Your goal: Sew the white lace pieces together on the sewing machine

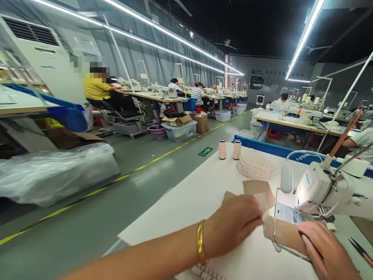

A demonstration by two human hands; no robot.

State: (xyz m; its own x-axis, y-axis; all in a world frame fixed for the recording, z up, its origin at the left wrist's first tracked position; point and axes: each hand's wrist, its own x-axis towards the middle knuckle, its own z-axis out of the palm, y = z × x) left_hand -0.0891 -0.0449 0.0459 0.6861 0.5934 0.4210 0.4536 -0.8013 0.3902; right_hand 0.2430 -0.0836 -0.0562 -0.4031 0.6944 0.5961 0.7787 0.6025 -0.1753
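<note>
My left hand [236,223], with a gold bracelet at the wrist, is closed on the edge of a thin, pale fabric piece [260,200], left of the sewing machine [316,186]. My right hand [326,247] rests on a brown piece [287,233] in front of the needle area, its fingers together along the right end. Whether it grips the piece or only presses it down, I cannot tell. More brown pieces [256,187] lie on the white table [180,217] behind my left hand. The machine's lamp lights the needle plate.
Two thread spools [222,149] and a heap of pale lace [255,165] stand at the table's back. Scissors [361,251] lie at the right edge. Blue cloth [262,144] hangs behind. People work at other machines beyond the aisle.
</note>
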